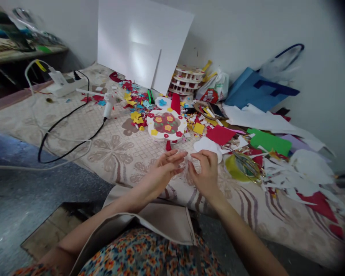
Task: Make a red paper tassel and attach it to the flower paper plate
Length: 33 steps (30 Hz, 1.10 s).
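My left hand point(168, 168) is raised over the front of the patterned tablecloth point(115, 157), fingers apart and nothing visible in it. Facing it, my right hand point(204, 168) has its thumb and index finger apart, with no object to be seen between them. A small gap separates the two hands. Just beyond them lies a white scalloped piece point(166, 124) decorated with red and yellow flowers, with a red strip point(175, 103) behind it and a red tip in front. A white cloud-shaped piece point(207, 147) lies beside my right hand's fingertips.
A white glue gun point(108, 106) with a black cable stands at the left, near a power strip point(66, 87). Scissors point(251, 168) rest by a yellow-green tape roll point(232, 168) at the right, among felt scraps. Behind are a stacked basket point(186, 79), white board point(140, 42) and blue bag point(250, 90).
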Tool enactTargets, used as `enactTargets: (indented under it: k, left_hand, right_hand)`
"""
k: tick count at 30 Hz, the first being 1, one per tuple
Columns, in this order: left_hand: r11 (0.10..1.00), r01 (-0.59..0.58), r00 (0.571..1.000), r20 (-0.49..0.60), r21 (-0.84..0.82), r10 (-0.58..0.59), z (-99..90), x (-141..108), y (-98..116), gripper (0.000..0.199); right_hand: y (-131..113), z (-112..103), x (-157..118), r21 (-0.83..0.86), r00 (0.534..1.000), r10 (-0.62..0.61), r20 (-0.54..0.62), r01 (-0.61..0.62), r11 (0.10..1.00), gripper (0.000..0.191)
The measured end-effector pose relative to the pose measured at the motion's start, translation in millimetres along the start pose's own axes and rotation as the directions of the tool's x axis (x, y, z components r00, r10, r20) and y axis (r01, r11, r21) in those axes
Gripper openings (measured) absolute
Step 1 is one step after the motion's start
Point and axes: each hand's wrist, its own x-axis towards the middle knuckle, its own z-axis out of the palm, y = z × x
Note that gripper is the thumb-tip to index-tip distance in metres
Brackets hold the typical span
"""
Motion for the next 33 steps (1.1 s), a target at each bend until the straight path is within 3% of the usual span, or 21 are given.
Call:
enactTargets:
  k: [10, 12, 15, 17, 20, 22, 24, 29, 33]
  left_hand:
    - [0.999, -0.011, 1.000, 0.008, -0.037, 0.011, -19.1, 0, 1, 0.035]
    - [0.997, -0.049, 0.999, -0.017, 0.057, 0.050, -26.4, 3, 1, 0.038]
    - [0.927, -0.187, 0.977, -0.034, 0.324, 0.209, -41.1, 9, 8, 0.043]
    - [0.797, -0.277, 0.952, 0.039, 0.536, 0.304, -52.5, 14, 16, 0.038]
    - [0.401, -0.374, 0.897, 0.216, 0.836, 0.386, -69.0, 23, 28, 0.027]
    - [0.118, -0.398, 0.854, 0.321, 0.910, 0.408, -78.3, 30, 35, 0.021]
    - [-0.070, -0.413, 0.815, 0.403, 0.908, 0.416, -86.0, 38, 40, 0.015]
    - [-0.332, -0.437, 0.700, 0.548, 0.836, 0.459, -95.2, 58, 55, 0.012]
    - [-0.416, -0.468, 0.684, 0.618, 0.779, 0.387, -95.3, 68, 65, 0.015]
  right_hand:
    - [6, 11, 10, 0.039, 0.997, -0.052, 0.059, 0.050, 0.998, 0.015]
    - [9, 10, 12, 0.056, 0.998, -0.040, 0.050, 0.037, 0.998, 0.017]
    - [16, 8, 14, 0.042, 0.999, -0.033, -0.010, 0.033, 0.999, 0.018]
    - [24, 13, 15, 0.036, 0.997, -0.068, -0.020, 0.069, 0.997, 0.020]
    - [37, 28, 16, 0.039, 0.986, -0.166, 0.022, 0.165, 0.985, 0.021]
    - [44, 41, 17, 0.032, 0.971, -0.238, 0.034, 0.237, 0.971, 0.022]
    - [48, 53, 19, 0.027, 0.956, -0.290, 0.049, 0.289, 0.957, 0.022]
    - [51, 70, 23, 0.034, 0.943, -0.320, 0.093, 0.318, 0.947, 0.018]
    - [51, 75, 25, 0.001, 0.941, -0.320, 0.107, 0.322, 0.947, 0.013]
